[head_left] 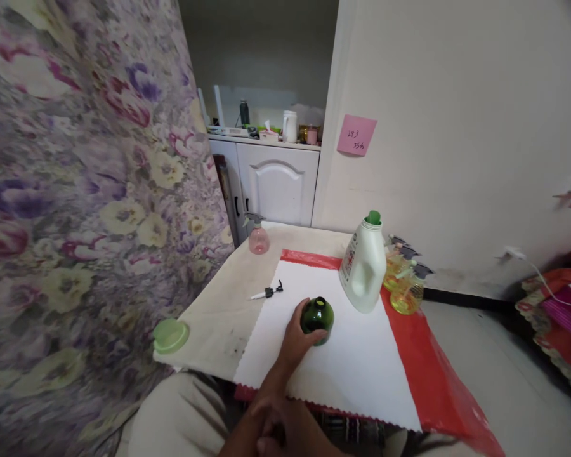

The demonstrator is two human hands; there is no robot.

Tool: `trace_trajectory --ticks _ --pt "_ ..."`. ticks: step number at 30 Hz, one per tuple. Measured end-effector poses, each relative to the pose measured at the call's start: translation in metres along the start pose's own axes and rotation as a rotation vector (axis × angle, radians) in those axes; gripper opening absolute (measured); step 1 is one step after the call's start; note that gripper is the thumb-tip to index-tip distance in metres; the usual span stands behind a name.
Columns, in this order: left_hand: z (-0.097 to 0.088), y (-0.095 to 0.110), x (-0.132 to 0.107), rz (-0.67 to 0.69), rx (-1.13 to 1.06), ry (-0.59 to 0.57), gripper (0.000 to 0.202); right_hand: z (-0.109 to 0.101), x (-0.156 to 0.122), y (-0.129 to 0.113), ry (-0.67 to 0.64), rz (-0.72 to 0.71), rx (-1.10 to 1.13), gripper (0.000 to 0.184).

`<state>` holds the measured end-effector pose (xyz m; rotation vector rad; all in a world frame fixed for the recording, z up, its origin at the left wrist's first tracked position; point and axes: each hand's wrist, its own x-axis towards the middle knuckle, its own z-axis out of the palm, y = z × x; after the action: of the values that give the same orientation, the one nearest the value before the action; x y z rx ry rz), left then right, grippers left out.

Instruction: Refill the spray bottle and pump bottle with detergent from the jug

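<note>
A small round dark-green bottle point(322, 318) with an open, uncapped neck stands on a white sheet. My left hand point(301, 331) is wrapped round its left side, thumb across the front. My right hand point(271, 426) is low at the bottom edge, fingers curled in against my left forearm, with nothing visible in them. Left of the bottle lies a black pump head point(269, 292) with a whitish tube. Behind and right of the bottle stands a large pale-green detergent jug point(361, 266) with a green cap point(374, 218) at its mouth.
Several clear spray bottles with yellow liquid point(406, 297) stand right of the jug. A pink spray bottle point(259, 241) is at the back left. A green lid point(170, 335) sits at the table's left corner. Red plastic point(421, 355) hangs off the right edge; a floral curtain point(99, 222) is left.
</note>
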<state>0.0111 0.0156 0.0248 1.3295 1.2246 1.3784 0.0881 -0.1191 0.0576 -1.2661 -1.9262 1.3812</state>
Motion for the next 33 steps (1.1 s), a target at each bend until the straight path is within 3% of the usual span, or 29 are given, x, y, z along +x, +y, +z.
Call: trace_trajectory --ticks 4,10,14,18,20,25,29,33 --pt "-0.001 0.002 -0.001 -0.002 0.006 -0.011 0.081 -0.011 0.007 0.007 0.1 -0.032 -0.072 0.051" --pt "0.001 -0.001 -0.001 -0.011 0.015 -0.007 0.084 -0.001 0.009 0.021 0.034 -0.125 0.001 0.056" --pt "0.0 0.0 -0.002 -0.008 0.013 -0.007 0.083 -0.003 0.009 0.019 0.178 -0.224 -0.013 0.044" --pt "-0.001 0.001 -0.002 -0.01 0.015 -0.01 0.082 0.005 0.011 0.031 0.303 -0.374 -0.042 0.063" --pt "-0.001 0.0 -0.001 -0.013 0.015 -0.01 0.082 0.012 0.011 0.037 0.295 -0.455 -0.041 0.062" --pt "0.0 -0.002 0.0 -0.016 0.013 -0.012 0.083 0.012 0.009 0.036 0.218 -0.582 -0.046 0.035" --pt "0.0 -0.002 -0.001 -0.015 0.013 -0.008 0.082 0.001 0.014 0.037 0.209 -0.51 -0.026 0.045" --pt "-0.001 -0.003 0.0 -0.012 0.01 -0.009 0.082 0.008 0.021 0.058 0.224 -0.526 -0.069 0.059"
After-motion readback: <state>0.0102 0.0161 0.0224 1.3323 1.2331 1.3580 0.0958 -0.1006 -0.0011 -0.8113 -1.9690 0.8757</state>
